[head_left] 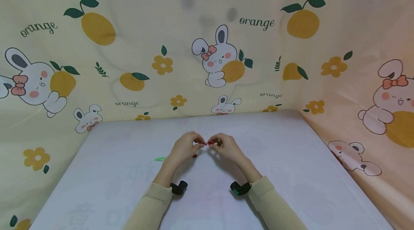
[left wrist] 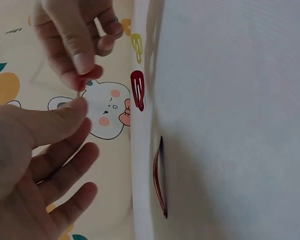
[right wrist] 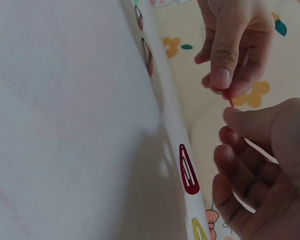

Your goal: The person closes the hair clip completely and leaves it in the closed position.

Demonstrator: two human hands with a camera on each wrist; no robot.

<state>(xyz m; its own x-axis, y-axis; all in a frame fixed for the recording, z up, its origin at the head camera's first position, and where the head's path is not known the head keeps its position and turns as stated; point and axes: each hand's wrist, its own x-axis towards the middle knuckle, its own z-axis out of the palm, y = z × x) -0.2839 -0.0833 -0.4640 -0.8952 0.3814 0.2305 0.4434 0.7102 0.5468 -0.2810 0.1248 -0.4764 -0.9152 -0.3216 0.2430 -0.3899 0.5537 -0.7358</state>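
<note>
Above the table, my two hands meet at a thin red hair clip [head_left: 207,143]. My left hand [head_left: 185,147] pinches one end between thumb and fingertips. The opposite end is pinched by my right hand [head_left: 229,148]. In the left wrist view the red clip [left wrist: 79,86] shows as a slim edge, mostly covered by fingers. Below the hands, a dark red snap clip [right wrist: 188,170] and a yellow snap clip [left wrist: 136,47] lie on the table. A brown clip [left wrist: 158,182] lies nearer my left hand.
A green clip [head_left: 160,159] lies left of my left wrist. Another small brown clip [right wrist: 139,18] is near the top of the right wrist view. The white table [head_left: 207,201] ends at a patterned curtain [head_left: 181,25] behind and at both sides.
</note>
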